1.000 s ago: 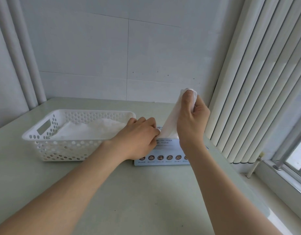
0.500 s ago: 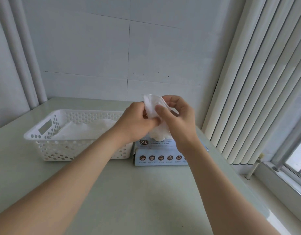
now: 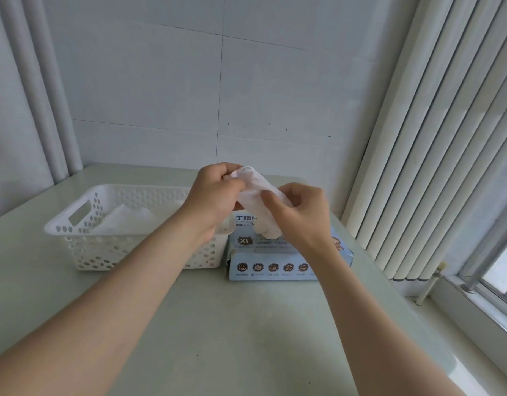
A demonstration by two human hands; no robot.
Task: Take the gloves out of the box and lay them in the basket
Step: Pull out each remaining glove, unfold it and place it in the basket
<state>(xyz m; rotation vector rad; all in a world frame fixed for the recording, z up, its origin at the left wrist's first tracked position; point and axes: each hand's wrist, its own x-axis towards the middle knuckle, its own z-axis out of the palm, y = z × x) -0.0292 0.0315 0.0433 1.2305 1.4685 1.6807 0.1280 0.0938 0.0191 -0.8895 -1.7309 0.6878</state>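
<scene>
I have both hands up above the box [image 3: 275, 252] now; a second ago the right hand [image 3: 299, 212] alone was drawing the glove [image 3: 259, 198] up out of the box while the left hand [image 3: 210, 195] pressed the box down; since then the left has come up to join it, and the glove is clear of the box and stretched between the two. The left hand pinches the glove's upper end, fingers closed on it; the right hand grips the lower part, thumb on top, the loose end hanging just over the box. That tells me the pull is done; what remains, I judge, is to carry it left of the box into the basket [image 3: 83, 221], which touches the box and already holds white gloves [image 3: 126, 221]. The bench [image 3: 218, 338] is pale green and smooth; behind the box stands a white tiled wall; right of the box hang vertical blinds [image 3: 435, 138] by a window.
</scene>
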